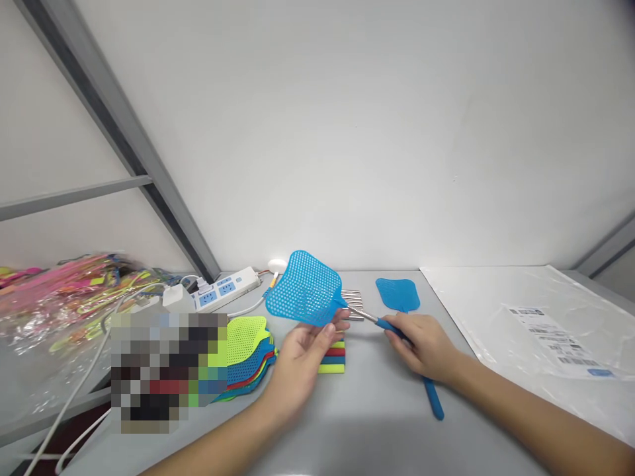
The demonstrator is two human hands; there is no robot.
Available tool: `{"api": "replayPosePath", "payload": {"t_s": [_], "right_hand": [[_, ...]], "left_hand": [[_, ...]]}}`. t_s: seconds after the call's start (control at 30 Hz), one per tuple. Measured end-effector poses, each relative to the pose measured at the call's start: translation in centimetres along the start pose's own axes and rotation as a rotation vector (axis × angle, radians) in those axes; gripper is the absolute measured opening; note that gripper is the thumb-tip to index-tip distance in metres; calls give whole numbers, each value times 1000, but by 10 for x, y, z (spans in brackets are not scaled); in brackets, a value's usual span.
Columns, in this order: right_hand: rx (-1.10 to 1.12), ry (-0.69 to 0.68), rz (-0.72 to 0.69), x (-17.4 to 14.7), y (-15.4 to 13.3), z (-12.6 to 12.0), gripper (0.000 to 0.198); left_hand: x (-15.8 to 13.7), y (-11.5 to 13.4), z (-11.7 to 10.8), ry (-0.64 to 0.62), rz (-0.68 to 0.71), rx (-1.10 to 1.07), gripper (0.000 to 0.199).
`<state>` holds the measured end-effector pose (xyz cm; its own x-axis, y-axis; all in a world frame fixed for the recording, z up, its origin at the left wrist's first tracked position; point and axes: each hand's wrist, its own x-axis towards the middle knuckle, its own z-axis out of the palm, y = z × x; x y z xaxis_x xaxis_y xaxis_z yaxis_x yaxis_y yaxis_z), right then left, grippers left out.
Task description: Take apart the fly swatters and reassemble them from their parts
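Note:
A blue fly swatter [308,291] is held above the table, its mesh head to the left and its metal rod running down to the right. My right hand [421,344] is closed round its blue handle. At the lower edge of the head, near the neck, my left hand [303,357] grips it with thumb and fingers, some of them partly hidden. Beneath the left hand lie coloured handle tubes [332,368] in yellow-green, blue and red, with several metal rods [353,305] behind. A second blue fly swatter [398,294] lies on the table, partly covered by my right hand.
Stacked swatter heads [245,340] lie left of my left hand, beside a blurred-out patch. Behind them are a white power strip [225,291] and cables. Plastic-wrapped colourful goods [84,297] fill the far left. A white plastic bag [526,330] with a label covers the right side.

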<state>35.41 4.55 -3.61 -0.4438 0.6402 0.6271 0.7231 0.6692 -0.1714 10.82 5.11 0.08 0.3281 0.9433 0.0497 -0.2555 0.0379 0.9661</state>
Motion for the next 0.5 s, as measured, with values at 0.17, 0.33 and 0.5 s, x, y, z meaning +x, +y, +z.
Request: {"api": "replayPosePath", "payload": {"t_s": [0.17,0.33,0.5], "right_hand": [[199,-43,41,-4,-18,1,15],[592,-55,249,-2,-18,-3,32],[1077,-59,600,8,-17,-7,38]], "left_hand": [[9,-10,36,-14,-46,97,39],[16,-15,59,-78,-23,-141,42],[10,-11,61,-388,-422,-297,48]]}}
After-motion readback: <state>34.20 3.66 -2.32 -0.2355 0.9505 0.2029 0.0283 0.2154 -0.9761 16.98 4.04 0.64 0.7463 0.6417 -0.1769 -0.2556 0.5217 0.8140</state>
